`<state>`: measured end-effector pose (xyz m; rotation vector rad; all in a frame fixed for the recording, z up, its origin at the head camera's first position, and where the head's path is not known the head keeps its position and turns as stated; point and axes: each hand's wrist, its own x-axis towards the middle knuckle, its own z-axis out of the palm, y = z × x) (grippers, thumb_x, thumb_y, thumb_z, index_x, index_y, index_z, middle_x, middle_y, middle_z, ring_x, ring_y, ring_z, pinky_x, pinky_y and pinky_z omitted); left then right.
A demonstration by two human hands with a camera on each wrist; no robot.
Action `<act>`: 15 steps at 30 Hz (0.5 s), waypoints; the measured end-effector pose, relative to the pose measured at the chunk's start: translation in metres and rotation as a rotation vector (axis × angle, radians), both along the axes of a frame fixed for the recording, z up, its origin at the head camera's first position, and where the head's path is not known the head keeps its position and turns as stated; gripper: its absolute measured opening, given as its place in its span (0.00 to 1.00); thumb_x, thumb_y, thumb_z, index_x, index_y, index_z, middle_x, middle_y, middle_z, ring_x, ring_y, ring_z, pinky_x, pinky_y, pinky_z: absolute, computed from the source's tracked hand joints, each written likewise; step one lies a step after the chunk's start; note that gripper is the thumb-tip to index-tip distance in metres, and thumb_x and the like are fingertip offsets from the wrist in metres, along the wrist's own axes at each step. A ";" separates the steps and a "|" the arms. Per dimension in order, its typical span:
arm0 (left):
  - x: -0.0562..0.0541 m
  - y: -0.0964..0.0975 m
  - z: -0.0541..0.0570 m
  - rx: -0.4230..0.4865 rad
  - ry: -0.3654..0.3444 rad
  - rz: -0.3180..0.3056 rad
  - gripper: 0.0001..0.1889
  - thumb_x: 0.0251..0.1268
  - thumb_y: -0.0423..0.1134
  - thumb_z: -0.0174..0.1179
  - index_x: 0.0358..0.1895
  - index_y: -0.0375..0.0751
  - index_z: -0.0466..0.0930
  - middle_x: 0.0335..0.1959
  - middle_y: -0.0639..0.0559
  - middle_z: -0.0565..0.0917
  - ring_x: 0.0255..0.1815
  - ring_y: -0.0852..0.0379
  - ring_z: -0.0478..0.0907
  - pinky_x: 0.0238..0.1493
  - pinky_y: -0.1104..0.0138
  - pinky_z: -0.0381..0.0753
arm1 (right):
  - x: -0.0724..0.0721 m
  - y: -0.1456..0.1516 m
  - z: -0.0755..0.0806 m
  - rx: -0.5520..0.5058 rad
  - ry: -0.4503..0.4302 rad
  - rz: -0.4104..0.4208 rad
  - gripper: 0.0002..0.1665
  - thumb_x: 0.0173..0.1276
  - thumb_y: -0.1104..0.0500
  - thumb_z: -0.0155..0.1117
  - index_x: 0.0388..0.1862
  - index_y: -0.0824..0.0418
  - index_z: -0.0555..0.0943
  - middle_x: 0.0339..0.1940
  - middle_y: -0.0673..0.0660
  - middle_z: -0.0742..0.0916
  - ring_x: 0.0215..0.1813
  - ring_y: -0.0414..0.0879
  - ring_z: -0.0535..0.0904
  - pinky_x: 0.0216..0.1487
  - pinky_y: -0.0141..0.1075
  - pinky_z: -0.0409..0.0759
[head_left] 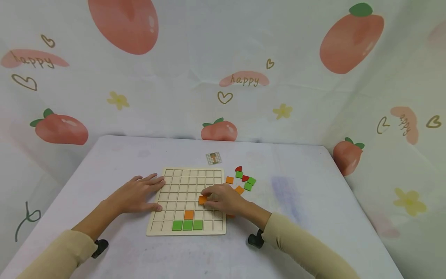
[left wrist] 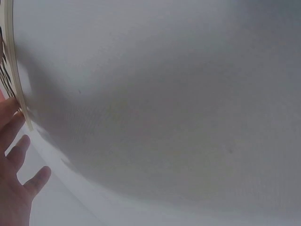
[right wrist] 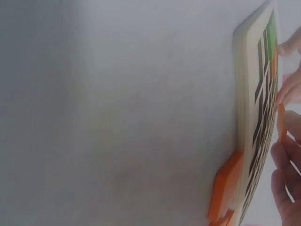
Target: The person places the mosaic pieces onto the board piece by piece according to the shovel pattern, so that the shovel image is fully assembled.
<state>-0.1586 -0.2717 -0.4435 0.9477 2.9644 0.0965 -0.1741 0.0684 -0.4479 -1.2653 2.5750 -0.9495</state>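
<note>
A pale wooden grid board (head_left: 170, 193) lies flat on the table. Three green square tiles (head_left: 187, 225) sit side by side in its nearest row, with one orange tile (head_left: 189, 214) in the row behind them. My right hand (head_left: 223, 199) pinches another orange square tile (head_left: 203, 200) between thumb and fingers, over the board's right half; the right wrist view shows this tile (right wrist: 281, 123) tilted up on edge. My left hand (head_left: 141, 193) rests at the board's left edge, fingers spread and fingertips on the rim.
Right of the board lie loose pieces: orange squares (head_left: 229, 180), green squares (head_left: 248, 186) and red quarter-circles (head_left: 238, 169). One orange tile (right wrist: 226, 186) leans against the board's edge, partly under my right hand. Behind the board is a small picture card (head_left: 213, 158) with a grid pattern.
</note>
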 end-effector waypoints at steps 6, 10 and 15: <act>0.000 0.002 0.002 -0.001 0.001 -0.002 0.47 0.57 0.74 0.57 0.68 0.38 0.74 0.70 0.43 0.74 0.71 0.38 0.67 0.60 0.38 0.70 | 0.001 -0.015 0.000 0.051 -0.018 0.038 0.20 0.66 0.56 0.71 0.55 0.61 0.84 0.49 0.49 0.88 0.49 0.36 0.81 0.58 0.31 0.75; 0.000 0.002 0.001 0.001 0.001 0.001 0.47 0.57 0.74 0.57 0.68 0.38 0.74 0.70 0.44 0.74 0.71 0.38 0.67 0.60 0.38 0.70 | 0.002 -0.021 -0.001 0.070 0.036 0.056 0.19 0.65 0.55 0.72 0.53 0.59 0.86 0.47 0.48 0.89 0.49 0.38 0.81 0.58 0.31 0.74; 0.001 0.001 0.000 0.001 -0.006 0.011 0.47 0.57 0.74 0.57 0.68 0.38 0.74 0.70 0.44 0.73 0.71 0.38 0.67 0.61 0.38 0.70 | 0.002 -0.026 -0.003 0.065 0.123 0.065 0.17 0.63 0.56 0.74 0.50 0.59 0.87 0.45 0.48 0.89 0.51 0.41 0.82 0.60 0.33 0.74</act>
